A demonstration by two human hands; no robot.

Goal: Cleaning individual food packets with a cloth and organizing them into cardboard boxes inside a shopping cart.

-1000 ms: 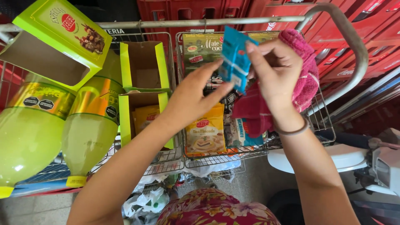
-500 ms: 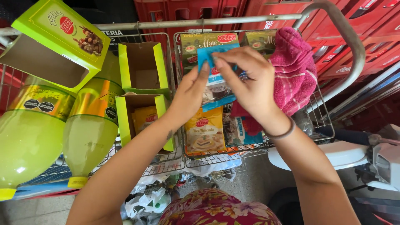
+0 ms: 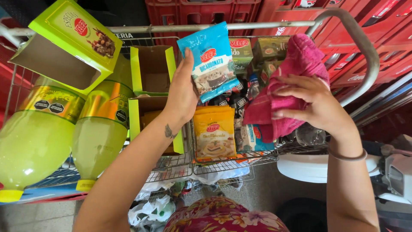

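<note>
Clothing: flowered red cloth (image 3: 223, 217) at the bottom edge, nearest to the camera.
Plastic bags: white bags (image 3: 150, 210) under the cart, near its near edge.
Cart: wire shopping cart (image 3: 171, 165) with a grey handle bar (image 3: 360, 47) at its right side.
Bottles: two large yellow-green bottles (image 3: 64, 137) lie in the left part of the cart, caps toward the near edge.
Yellow packet: orange-yellow packet (image 3: 213, 134) stands at the near edge of the right compartment, just beside a blue packet (image 3: 257, 137).
Left hand: left hand (image 3: 182, 92) is closed around the light-blue pouch (image 3: 212, 60); thumb on the front, other fingers behind, holding it upright above the middle of the cart.
Right hand: right hand (image 3: 315, 105) is half closed, fingers pressing on the pink towel (image 3: 292, 86), which rests on the goods at the right side of the cart.
Green boxes: open green cartons (image 3: 152, 73) stand in the middle; one more open green box (image 3: 68, 43) lies at the far left corner.
Far: red crates (image 3: 206, 10) behind the cart.
</note>
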